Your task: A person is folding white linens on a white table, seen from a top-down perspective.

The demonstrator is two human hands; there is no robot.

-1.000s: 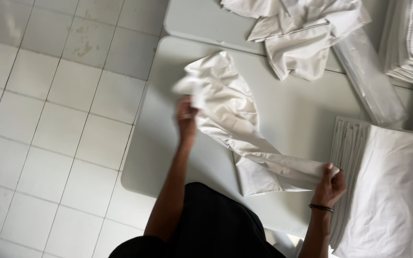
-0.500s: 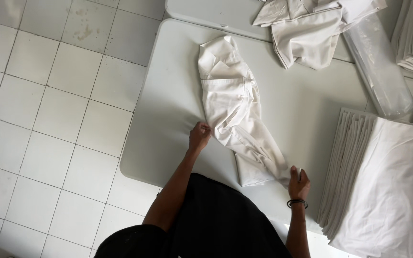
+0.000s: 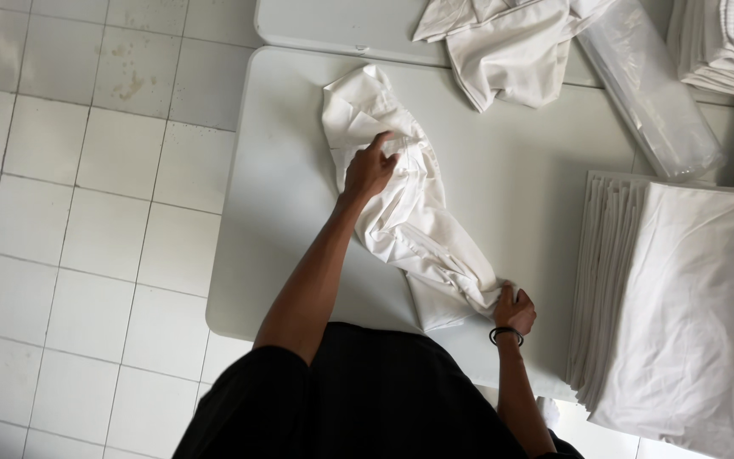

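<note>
Cloth: a crumpled white cloth (image 3: 409, 212) lies in a long diagonal band across the pale desk (image 3: 520, 195), from the far left down to the near edge in front of the person.
Left hand: the left hand (image 3: 369, 168) has moved up from the desk's near-left edge, where it was half a second ago, onto the upper part of the cloth; its fingers are spread and pressed into the folds, gripping nothing firmly that can be seen.
Right hand: the right hand (image 3: 513, 308) (dark band at the wrist) stays at the near end of the cloth, fingers curled and pinching that end against the desk.
Change: the cloth sits lower and flatter than a second ago, when its far end was lifted in mid-air.
Meaning: one end is pinned while the other hand works along the bunched length, so the piece looks ready to be spread.
Surroundings: a stack of folded white linen (image 3: 681, 297) lies at the right, another loose white cloth (image 3: 503, 51) at the far edge.
</note>
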